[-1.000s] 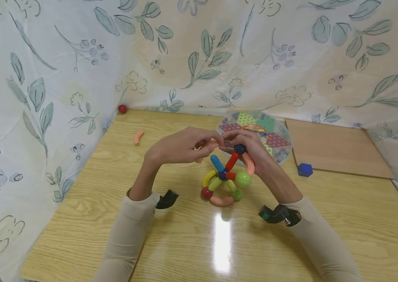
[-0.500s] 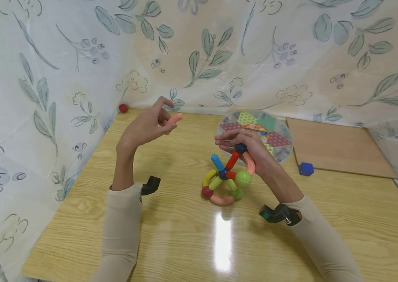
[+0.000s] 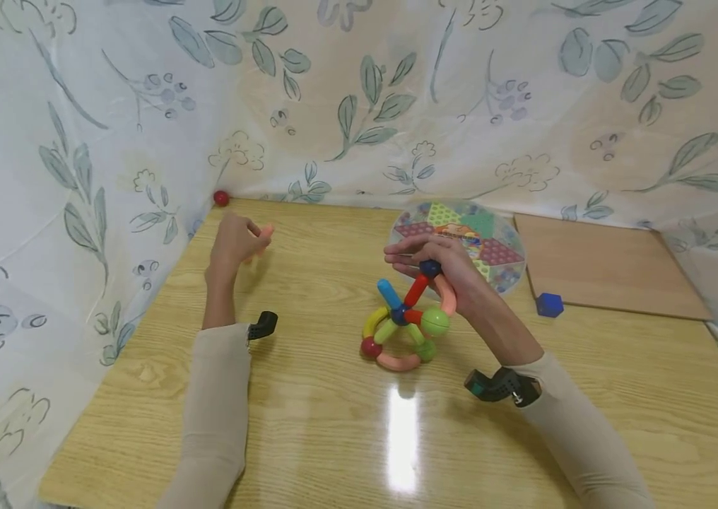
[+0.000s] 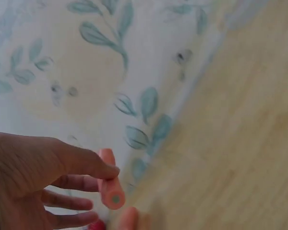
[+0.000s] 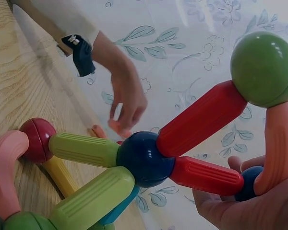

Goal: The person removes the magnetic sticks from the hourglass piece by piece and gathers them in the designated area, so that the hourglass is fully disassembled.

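My left hand (image 3: 230, 239) is at the far left of the table, pinching a salmon curved magnetic rod (image 4: 110, 184) between thumb and forefinger. Just past its fingertips in the left wrist view lies a second salmon curved rod (image 4: 128, 219). A magnetic ball-and-rod model (image 3: 401, 315) stands mid-table, its rods red, blue, yellow, light green and salmon. My right hand (image 3: 451, 267) holds the model at its upper dark blue ball (image 5: 251, 182), fingers reaching left beyond it. A salmon curved rod (image 5: 280, 148) runs from that ball to a green ball (image 5: 264, 69).
A red ball (image 3: 222, 199) sits at the table's back left corner. Behind my right hand lies a round, clear-edged game board (image 3: 505, 272) with coloured triangles. To its right are a blue block (image 3: 550, 305) and a flat wooden board (image 3: 607, 265). Patterned cloth (image 3: 359, 92) hangs behind the table.
My left hand has moved away from the model to the far left, carrying the salmon curved rod, and has come down close to the other one. My right hand stays on the model.
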`<action>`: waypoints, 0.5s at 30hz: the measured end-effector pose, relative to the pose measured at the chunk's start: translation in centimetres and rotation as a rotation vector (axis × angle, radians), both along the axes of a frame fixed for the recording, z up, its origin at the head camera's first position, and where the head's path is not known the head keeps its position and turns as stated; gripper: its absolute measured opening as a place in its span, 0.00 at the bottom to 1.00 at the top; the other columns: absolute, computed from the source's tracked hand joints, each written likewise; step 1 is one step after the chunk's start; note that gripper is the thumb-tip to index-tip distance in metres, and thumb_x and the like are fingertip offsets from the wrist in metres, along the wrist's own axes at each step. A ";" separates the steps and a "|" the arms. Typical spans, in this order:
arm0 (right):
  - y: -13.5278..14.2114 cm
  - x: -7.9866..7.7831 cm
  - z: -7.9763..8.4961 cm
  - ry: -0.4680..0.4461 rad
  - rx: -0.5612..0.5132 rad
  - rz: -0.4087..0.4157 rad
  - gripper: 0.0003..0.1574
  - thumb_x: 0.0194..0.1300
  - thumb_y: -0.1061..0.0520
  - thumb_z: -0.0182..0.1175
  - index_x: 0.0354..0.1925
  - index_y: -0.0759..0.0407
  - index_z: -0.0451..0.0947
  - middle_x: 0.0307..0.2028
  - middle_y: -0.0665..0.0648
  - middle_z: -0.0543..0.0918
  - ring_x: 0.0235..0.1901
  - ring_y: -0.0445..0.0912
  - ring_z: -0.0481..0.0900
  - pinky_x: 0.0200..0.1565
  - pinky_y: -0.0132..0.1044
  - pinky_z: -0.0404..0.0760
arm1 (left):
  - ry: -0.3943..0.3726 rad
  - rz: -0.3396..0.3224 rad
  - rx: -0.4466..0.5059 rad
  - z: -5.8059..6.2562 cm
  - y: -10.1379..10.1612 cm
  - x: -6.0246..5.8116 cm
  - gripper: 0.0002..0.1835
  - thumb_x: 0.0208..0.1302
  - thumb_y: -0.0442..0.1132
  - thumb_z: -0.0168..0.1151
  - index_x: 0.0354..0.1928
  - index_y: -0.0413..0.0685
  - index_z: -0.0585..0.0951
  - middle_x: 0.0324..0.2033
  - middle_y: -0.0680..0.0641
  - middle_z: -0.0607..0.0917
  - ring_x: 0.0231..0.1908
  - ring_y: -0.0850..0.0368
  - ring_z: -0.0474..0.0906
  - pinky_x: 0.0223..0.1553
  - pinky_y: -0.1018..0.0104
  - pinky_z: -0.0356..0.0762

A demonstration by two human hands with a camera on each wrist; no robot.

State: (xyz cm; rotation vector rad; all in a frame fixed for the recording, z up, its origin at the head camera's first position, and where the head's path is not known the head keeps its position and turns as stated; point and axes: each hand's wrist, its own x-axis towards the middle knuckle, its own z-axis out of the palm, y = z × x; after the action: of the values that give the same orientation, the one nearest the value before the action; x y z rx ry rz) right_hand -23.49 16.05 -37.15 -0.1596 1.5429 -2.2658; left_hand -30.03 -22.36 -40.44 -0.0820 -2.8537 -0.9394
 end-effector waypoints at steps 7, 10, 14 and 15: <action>0.2 0.0 0.0 0.002 0.015 0.005 0.24 0.76 0.71 0.42 0.43 0.61 0.86 0.47 0.56 0.92 0.49 0.50 0.91 0.58 0.41 0.86 | -0.106 0.133 0.061 -3.0 -0.4 -0.1 0.23 0.76 0.46 0.61 0.43 0.25 0.83 0.53 0.25 0.83 0.46 0.40 0.80 0.41 0.57 0.83; 0.1 0.0 0.0 -0.004 0.014 0.003 0.24 0.76 0.71 0.42 0.43 0.61 0.85 0.46 0.56 0.92 0.49 0.49 0.92 0.58 0.40 0.86 | -0.102 0.129 0.066 -3.6 -0.5 -0.3 0.21 0.76 0.45 0.61 0.48 0.27 0.80 0.41 0.30 0.85 0.33 0.48 0.77 0.30 0.67 0.72; 0.1 0.1 0.1 0.000 0.014 0.004 0.23 0.76 0.71 0.42 0.43 0.62 0.85 0.46 0.56 0.92 0.48 0.49 0.92 0.58 0.40 0.86 | -0.086 0.129 0.075 -4.0 -0.5 -0.5 0.21 0.72 0.38 0.64 0.57 0.28 0.74 0.42 0.33 0.80 0.33 0.47 0.72 0.32 0.62 0.71; 0.1 0.1 0.1 0.003 0.016 0.005 0.23 0.76 0.71 0.42 0.43 0.62 0.85 0.46 0.56 0.92 0.48 0.49 0.92 0.58 0.40 0.86 | -0.088 0.128 0.078 -4.1 -0.5 -0.5 0.22 0.71 0.36 0.64 0.59 0.28 0.73 0.42 0.33 0.78 0.33 0.48 0.70 0.31 0.63 0.70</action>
State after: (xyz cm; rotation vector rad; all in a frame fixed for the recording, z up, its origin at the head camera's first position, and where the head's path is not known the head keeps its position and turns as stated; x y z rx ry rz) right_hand -23.39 16.11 -37.07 -0.1627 1.5594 -2.2499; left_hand -30.58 -22.82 -44.49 0.1514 -2.8559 -1.0511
